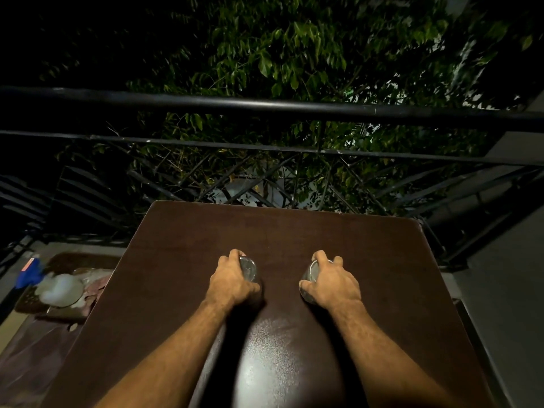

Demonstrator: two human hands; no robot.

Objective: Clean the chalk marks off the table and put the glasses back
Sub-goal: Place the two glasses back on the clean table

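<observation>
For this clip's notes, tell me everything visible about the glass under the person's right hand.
The right glass is a clear, colourless tumbler, seemingly empty, standing about upright on the dark brown table, right of centre. The right hand covers it from above, fingers curled over the rim and far side, thumb against the near side. Only its left wall shows; the base and whether it rests on the table or hangs just above are unclear. It stands apart from the other glass.

Head camera looks steeply down, close over the table [182,254].
</observation>
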